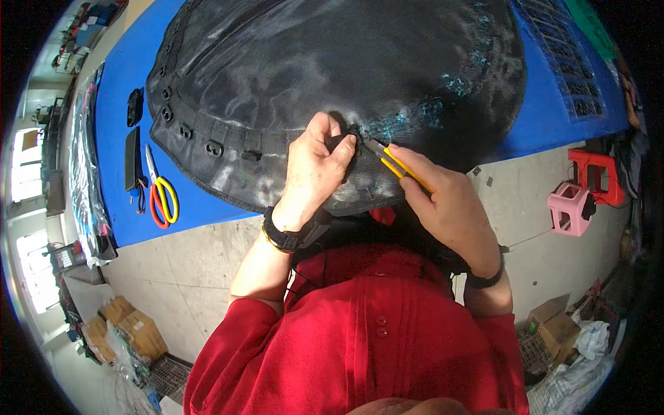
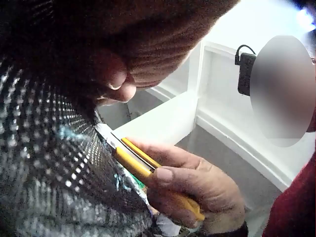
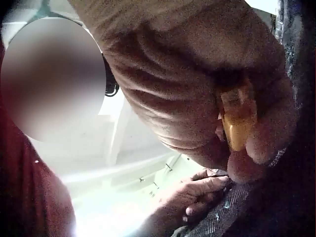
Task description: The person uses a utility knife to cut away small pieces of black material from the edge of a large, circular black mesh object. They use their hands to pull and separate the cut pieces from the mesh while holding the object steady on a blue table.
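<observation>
A large black mesh piece [image 1: 277, 83] with turquoise marks lies over the blue table. The left hand [image 1: 318, 162] pinches a fold of it near the front edge. From the right, the right hand [image 1: 446, 207] grips a yellow utility knife [image 1: 395, 163], whose blade tip is at the fabric beside the left fingertips. In the left wrist view the blade of the knife [image 2: 131, 160] meets the mesh [image 2: 64, 163], the right hand [image 2: 197, 187] curled round the handle. The knife's yellow end [image 3: 239, 126] shows between the right fingers in the right wrist view.
Scissors [image 1: 160, 197] with red and yellow handles and a black pouch [image 1: 132, 159] lie on the blue table [image 1: 114, 200] at left. Clear plastic packaging [image 1: 86, 166] covers its left edge. Pink [image 1: 570, 207] and red [image 1: 600, 176] stools stand right; cardboard boxes [image 1: 140, 332] sit at lower left.
</observation>
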